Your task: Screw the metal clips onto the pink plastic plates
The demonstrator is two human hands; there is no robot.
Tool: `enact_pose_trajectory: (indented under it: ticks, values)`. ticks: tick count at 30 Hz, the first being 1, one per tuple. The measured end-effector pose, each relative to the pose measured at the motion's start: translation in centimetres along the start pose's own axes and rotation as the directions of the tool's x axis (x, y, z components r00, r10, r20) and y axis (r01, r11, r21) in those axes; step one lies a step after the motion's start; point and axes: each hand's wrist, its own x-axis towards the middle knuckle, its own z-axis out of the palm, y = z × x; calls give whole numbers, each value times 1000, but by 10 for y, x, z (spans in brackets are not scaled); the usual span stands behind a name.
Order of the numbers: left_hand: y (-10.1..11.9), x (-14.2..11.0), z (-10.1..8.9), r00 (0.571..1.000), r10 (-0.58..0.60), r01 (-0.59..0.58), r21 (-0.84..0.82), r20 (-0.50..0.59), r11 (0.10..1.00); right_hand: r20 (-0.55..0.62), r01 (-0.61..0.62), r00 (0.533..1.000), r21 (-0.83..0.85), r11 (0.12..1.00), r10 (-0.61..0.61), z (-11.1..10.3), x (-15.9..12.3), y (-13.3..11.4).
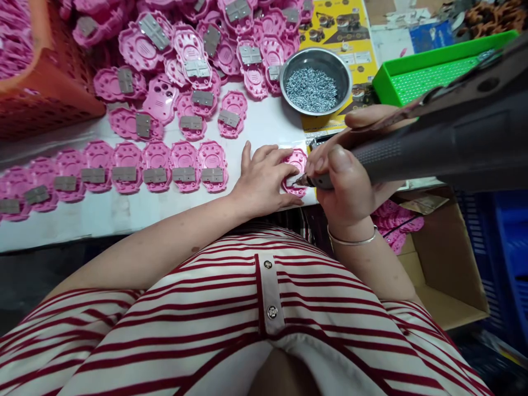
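My left hand (264, 179) lies at the table edge, its fingers and thumb gripping the sides of a pink plastic casing (297, 158). An electric screwdriver (416, 148) is in my right hand (350, 184), its grey body slanting up to the right. Its bit (303, 180) meets the lower part of that casing, where a grey metal plate is partly covered by my fingers. Left of my left hand, similar pink casings (157, 154) with metal plates stand in a row. Whether a screw sits under the bit is too small to tell.
Beyond my hands stands a steel bowl (315, 112) of small screws. More pink casings (193, 47) are heaped at the back. An orange basket (61, 71) is at the left, a green tray (381, 82) at the right. Below right, a cardboard box (449, 264) contains pink parts.
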Motion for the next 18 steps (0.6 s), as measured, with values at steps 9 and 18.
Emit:
enact_pose_trajectory:
  ticks: [9,18]
  values:
    - [-1,1,0,1000,-3,3,-6,6,1000,-16,107,994,12,994,-106,-4,-2,6]
    - [-1,1,2,1000,4,-5,-19,-15,1000,-101,59,993,13,998,-57,-1,-8,14]
